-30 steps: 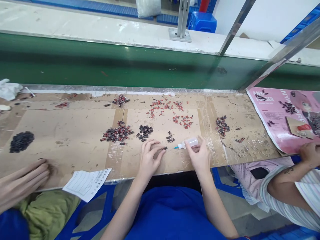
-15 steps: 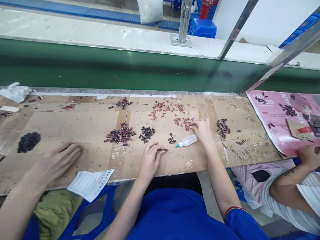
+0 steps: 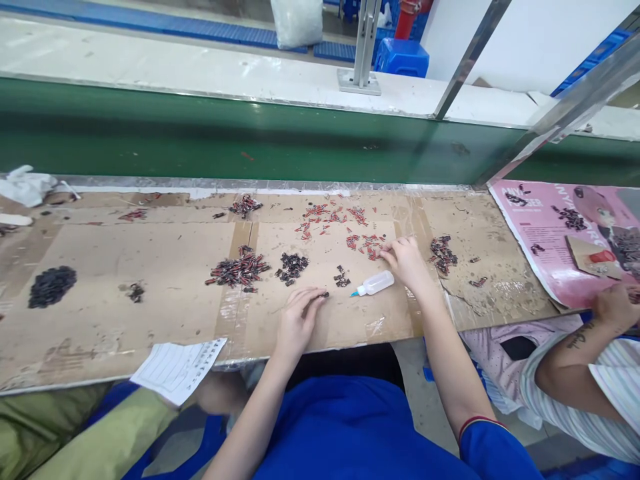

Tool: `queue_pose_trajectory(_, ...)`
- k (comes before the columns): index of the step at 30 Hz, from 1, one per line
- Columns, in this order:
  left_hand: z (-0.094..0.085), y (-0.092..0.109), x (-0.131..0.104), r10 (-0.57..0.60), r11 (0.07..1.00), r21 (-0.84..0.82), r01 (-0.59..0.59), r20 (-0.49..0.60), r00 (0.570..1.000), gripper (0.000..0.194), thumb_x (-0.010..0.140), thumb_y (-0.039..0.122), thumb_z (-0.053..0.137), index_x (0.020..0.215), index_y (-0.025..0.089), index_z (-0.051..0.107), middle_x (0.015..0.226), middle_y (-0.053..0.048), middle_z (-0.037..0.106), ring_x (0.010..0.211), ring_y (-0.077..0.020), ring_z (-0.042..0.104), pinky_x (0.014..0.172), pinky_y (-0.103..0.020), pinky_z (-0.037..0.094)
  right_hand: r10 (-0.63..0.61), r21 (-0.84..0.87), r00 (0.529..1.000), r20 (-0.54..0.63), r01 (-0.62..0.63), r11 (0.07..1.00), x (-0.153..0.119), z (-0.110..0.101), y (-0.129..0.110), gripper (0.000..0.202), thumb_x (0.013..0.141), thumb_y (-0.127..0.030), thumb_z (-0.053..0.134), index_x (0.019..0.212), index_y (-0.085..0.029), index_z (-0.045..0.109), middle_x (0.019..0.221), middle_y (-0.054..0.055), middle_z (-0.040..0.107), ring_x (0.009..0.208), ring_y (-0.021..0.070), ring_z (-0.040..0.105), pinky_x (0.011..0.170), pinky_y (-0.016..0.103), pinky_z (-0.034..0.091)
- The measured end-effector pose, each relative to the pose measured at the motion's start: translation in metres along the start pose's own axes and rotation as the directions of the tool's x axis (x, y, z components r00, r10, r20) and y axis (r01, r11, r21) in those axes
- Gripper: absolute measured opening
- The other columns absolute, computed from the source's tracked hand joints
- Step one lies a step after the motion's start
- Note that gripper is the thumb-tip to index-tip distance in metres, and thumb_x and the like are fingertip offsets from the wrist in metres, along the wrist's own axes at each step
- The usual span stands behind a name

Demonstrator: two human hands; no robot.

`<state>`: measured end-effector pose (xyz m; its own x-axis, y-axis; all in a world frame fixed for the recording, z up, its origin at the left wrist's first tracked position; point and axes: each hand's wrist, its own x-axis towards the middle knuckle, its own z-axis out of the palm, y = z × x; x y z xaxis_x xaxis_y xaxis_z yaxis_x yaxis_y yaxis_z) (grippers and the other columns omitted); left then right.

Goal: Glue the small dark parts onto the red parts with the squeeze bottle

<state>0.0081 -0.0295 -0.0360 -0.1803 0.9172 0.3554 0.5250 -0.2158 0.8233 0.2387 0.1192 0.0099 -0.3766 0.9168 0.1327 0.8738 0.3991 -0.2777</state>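
My left hand [image 3: 299, 319] is closed in a pinch, with a small black part [image 3: 325, 295] between thumb and fingertips, just above the cardboard. The fingers of my right hand [image 3: 406, 261] are pressed together at the edge of a scatter of small red parts [image 3: 371, 247]; what they grip is too small to make out. Between my hands lies a clear squeeze bottle [image 3: 375, 283] with a blue tip. A few black parts [image 3: 342, 276] sit beside it. Beyond my left hand is a pile of black parts [image 3: 292, 268], with a red-and-black pile [image 3: 239, 268] to its left.
Cardboard [image 3: 165, 267] covers the bench, backed by a green panel [image 3: 200, 133]. A written paper sheet [image 3: 175, 368] overhangs the front edge. More black parts [image 3: 53, 287] lie far left. A co-worker's arm [image 3: 575, 340] is at right, near a pink poster [image 3: 540, 240].
The co-worker's hand at left has left the bench, uncovering a small dark cluster of parts. My hands have hardly moved; the view has shifted slightly.
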Motion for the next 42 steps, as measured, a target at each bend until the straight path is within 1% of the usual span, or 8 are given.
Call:
queue_pose_trajectory(6, 0.001, 0.0, 0.0, -0.046, 0.998, -0.035, 0.045, -0.022, 0.999, 0.015, 0.088, 0.028, 0.059, 0.089, 0.022, 0.072, 0.089, -0.006, 0.075, 0.09, -0.0205, 0.068, 0.085, -0.039, 0.057, 0.072, 0.058, 0.994, 0.079, -0.077, 0.995, 0.008, -0.002, -0.006, 0.007, 0.082, -0.019, 0.066, 0.076, -0.018, 0.07, 0.089, 0.01, 0.07, 0.094, 0.0262, 0.056, 0.09, 0.043, 0.043)
queue_pose_trajectory(10, 0.0, 0.005, 0.0, -0.099, 0.99, -0.101, 0.093, -0.052, 0.994, 0.015, 0.087, 0.029, 0.06, 0.087, 0.021, 0.072, 0.088, -0.006, 0.075, 0.09, -0.0202, 0.069, 0.085, -0.038, 0.057, 0.146, 0.243, 0.989, -0.006, -0.14, 0.96, 0.006, -0.013, -0.013, 0.006, 0.08, -0.02, 0.067, 0.074, -0.019, 0.069, 0.083, 0.007, 0.073, 0.084, 0.0238, 0.062, 0.083, 0.039, 0.048)
queue_pose_trajectory(14, -0.002, 0.017, 0.002, -0.136, 0.981, -0.146, 0.13, -0.03, 0.99, 0.015, 0.086, 0.029, 0.06, 0.09, 0.021, 0.073, 0.089, -0.006, 0.075, 0.087, -0.0195, 0.069, 0.081, -0.035, 0.057, 0.274, 0.625, 0.958, -0.08, -0.166, 0.763, -0.019, -0.022, -0.042, 0.017, 0.08, -0.035, 0.066, 0.08, -0.02, 0.071, 0.084, 0.005, 0.075, 0.073, 0.02, 0.067, 0.069, 0.033, 0.053)
queue_pose_trajectory(17, -0.002, 0.029, 0.005, -0.113, 0.98, -0.17, 0.107, -0.026, 0.993, 0.017, 0.087, 0.028, 0.06, 0.095, 0.022, 0.074, 0.093, -0.006, 0.075, 0.089, -0.0193, 0.069, 0.082, -0.035, 0.057, 0.228, 0.811, 0.973, 0.04, -0.165, 0.561, -0.044, -0.02, -0.075, 0.02, 0.078, -0.039, 0.068, 0.08, -0.02, 0.073, 0.085, 0.006, 0.075, 0.071, 0.0189, 0.069, 0.062, 0.03, 0.056)
queue_pose_trajectory(22, -0.001, 0.047, 0.007, -0.174, 0.963, -0.211, 0.166, -0.022, 0.984, 0.018, 0.086, 0.029, 0.061, 0.097, 0.022, 0.074, 0.096, -0.007, 0.075, 0.092, -0.0202, 0.07, 0.083, -0.035, 0.058, 0.23, 0.888, 0.968, 0.105, -0.195, 0.417, -0.069, -0.008, -0.109, 0.018, 0.08, -0.036, 0.066, 0.085, -0.022, 0.075, 0.094, 0.007, 0.075, 0.084, 0.0203, 0.071, 0.067, 0.03, 0.059)
queue_pose_trajectory(29, 0.0, 0.058, 0.003, -0.273, 0.932, -0.263, 0.247, -0.063, 0.96, 0.012, 0.082, 0.029, 0.067, 0.086, 0.021, 0.075, 0.089, -0.005, 0.075, 0.085, -0.0191, 0.07, 0.083, -0.034, 0.058, 0.249, 0.914, 0.937, 0.244, -0.308, 0.263, -0.076, -0.003, -0.113, 0.021, 0.078, -0.037, 0.068, 0.087, -0.019, 0.073, 0.088, 0.007, 0.077, 0.08, 0.0215, 0.074, 0.072, 0.034, 0.062)
queue_pose_trajectory(37, 0.0, 0.06, 0.004, -0.209, 0.948, -0.254, 0.19, -0.05, 0.977, 0.012, 0.084, 0.029, 0.065, 0.087, 0.022, 0.074, 0.088, -0.006, 0.074, 0.086, -0.0189, 0.069, 0.082, -0.034, 0.059, 0.235, 0.918, 0.946, 0.223, -0.285, 0.277, -0.078, -0.008, -0.112, 0.015, 0.075, -0.033, 0.07, 0.081, -0.019, 0.074, 0.085, 0.006, 0.077, 0.08, 0.0222, 0.074, 0.08, 0.037, 0.062)
queue_pose_trajectory(42, -0.003, 0.064, 0.005, -0.194, 0.942, -0.282, 0.18, -0.022, 0.981, 0.012, 0.084, 0.027, 0.065, 0.09, 0.023, 0.074, 0.091, -0.005, 0.074, 0.09, -0.0185, 0.068, 0.084, -0.033, 0.058, 0.244, 0.911, 0.965, 0.092, -0.181, 0.371, -0.083, -0.008, -0.114, 0.014, 0.08, -0.029, 0.065, 0.086, -0.02, 0.075, 0.088, 0.006, 0.076, 0.082, 0.0205, 0.073, 0.08, 0.034, 0.061)
